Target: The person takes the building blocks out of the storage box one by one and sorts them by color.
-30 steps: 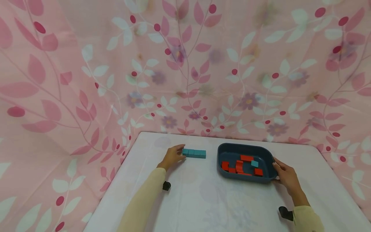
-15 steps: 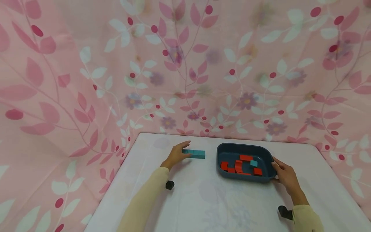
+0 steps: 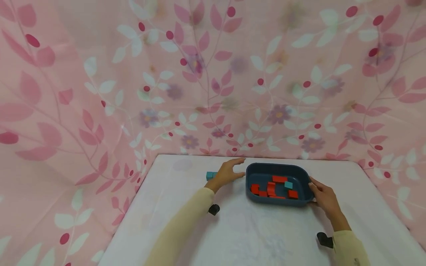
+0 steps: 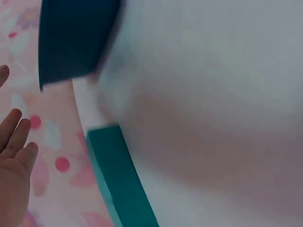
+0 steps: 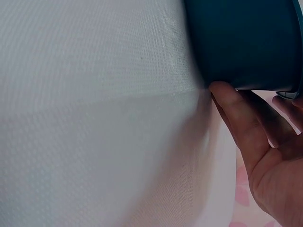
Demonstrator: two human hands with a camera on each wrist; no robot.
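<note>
My left hand (image 3: 226, 175) hovers over the table just left of a dark blue tray (image 3: 266, 200), fingers spread and holding nothing. Beneath and behind it lies a row of teal blocks (image 3: 210, 176), mostly hidden by the hand in the head view. The left wrist view shows the teal row (image 4: 120, 179) on the cloth, apart from the tray (image 4: 78, 40). At the tray's right end, my right hand (image 3: 327, 201) grips it, thumb at the rim and fingers lower down. Inside lie several red blocks (image 3: 279, 179) and one teal block (image 3: 288, 185).
A white cloth (image 3: 259, 236) covers the table. Pink floral fabric (image 3: 213, 92) hangs behind the table and along its left side, close to the back edge. A dark wrist-worn piece sticks out beside each sleeve.
My left hand has moved right, from the left end of the teal row past it toward the tray. The row stays on the table. My right hand keeps its grip on the tray.
</note>
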